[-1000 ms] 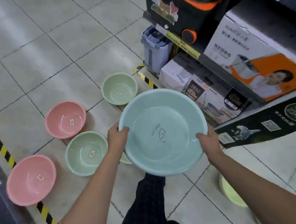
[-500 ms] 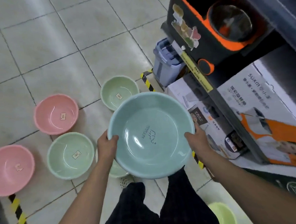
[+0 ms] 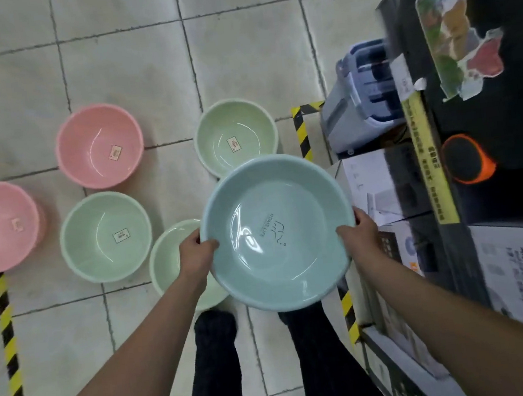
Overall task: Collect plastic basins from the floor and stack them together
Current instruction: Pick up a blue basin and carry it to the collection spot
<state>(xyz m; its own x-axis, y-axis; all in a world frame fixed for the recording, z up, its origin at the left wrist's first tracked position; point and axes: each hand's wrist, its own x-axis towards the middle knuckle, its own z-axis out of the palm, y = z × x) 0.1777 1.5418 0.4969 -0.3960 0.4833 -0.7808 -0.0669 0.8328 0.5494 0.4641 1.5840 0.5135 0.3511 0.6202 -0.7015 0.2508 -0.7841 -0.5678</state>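
Both hands hold a large blue basin point(image 3: 277, 233) by its rim above the tiled floor point(image 3: 130, 66), the left hand point(image 3: 196, 253) clasped on its left edge and the right hand point(image 3: 359, 231) on its right edge. Below it, a pale green basin point(image 3: 173, 258) sits partly hidden. Two more green basins point(image 3: 106, 236) point(image 3: 236, 136) and two pink basins point(image 3: 99, 145) point(image 3: 0, 225) lie further left and far, all apart.
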